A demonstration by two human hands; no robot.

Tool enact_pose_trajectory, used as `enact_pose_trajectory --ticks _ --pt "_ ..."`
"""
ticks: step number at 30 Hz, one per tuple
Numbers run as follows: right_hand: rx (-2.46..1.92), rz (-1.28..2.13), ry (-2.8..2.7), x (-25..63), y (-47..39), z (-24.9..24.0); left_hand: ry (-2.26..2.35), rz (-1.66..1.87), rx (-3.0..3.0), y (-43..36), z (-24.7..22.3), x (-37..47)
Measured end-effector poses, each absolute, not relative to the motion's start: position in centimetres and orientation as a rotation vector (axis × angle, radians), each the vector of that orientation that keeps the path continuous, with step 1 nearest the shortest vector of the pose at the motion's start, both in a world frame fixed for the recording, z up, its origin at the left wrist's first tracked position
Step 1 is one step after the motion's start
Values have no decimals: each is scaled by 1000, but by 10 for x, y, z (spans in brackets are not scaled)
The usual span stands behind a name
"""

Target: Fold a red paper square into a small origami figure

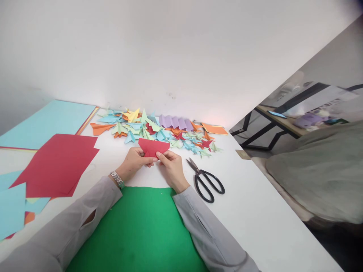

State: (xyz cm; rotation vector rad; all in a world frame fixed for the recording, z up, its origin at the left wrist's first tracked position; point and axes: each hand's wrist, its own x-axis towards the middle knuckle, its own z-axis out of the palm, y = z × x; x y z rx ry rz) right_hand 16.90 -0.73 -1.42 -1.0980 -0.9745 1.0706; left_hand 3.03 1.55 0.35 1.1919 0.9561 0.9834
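Note:
Between my two hands is a small piece of folded red paper, held up just above the table. My left hand grips its left side, fingers behind and thumb along the bottom. On the lower right, my right hand pinches the paper between thumb and fingers. A pile of small folded paper planes in several colours lies just beyond the paper. Black-handled scissors rest to the right of my right hand, blades pointing away. Under my forearms lies a green sheet.
Red paper sheets and light blue sheets lie to the left. A large blue sheet tops a stack at the back left. A purple pleated paper and orange paper lie near the wall. The white table ends at the right.

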Motion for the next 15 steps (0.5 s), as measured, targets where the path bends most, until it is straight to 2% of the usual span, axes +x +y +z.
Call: enact_pose_trajectory --ticks 7,15 --pt "-1066 1128 -831 169 -7 -11 865 903 1087 16 2 29" --pt "-1058 1133 -821 169 -7 -11 865 800 1280 17 2 28"
